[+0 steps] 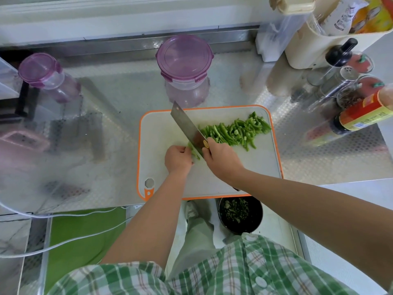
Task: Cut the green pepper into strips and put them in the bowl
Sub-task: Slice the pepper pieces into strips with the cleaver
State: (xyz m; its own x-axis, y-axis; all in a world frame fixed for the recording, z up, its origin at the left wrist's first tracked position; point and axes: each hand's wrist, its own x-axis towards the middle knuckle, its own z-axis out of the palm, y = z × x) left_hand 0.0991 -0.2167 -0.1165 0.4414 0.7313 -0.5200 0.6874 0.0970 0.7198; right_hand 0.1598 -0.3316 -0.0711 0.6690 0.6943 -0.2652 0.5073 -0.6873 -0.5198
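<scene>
right hand (221, 159) fast around cleaver (186, 126), left hand (177, 159) in grip on green pepper (194, 151); bottle label (368, 113) illegible

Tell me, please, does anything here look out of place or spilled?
Nothing looks spilled. One oddity: the near edge of the cutting board seems to reach past the front edge of the counter, above the black bin holding green scraps.

— Your right hand (221, 160) is gripping the knife (187, 128) by the handle, with your forearm reaching in from the lower right.
— And your left hand (178, 159) is curling its fingers down on the green pepper (194, 152), knuckles facing the knife, forearm coming up from below.
— Both hands are sitting just beside each other.
</scene>
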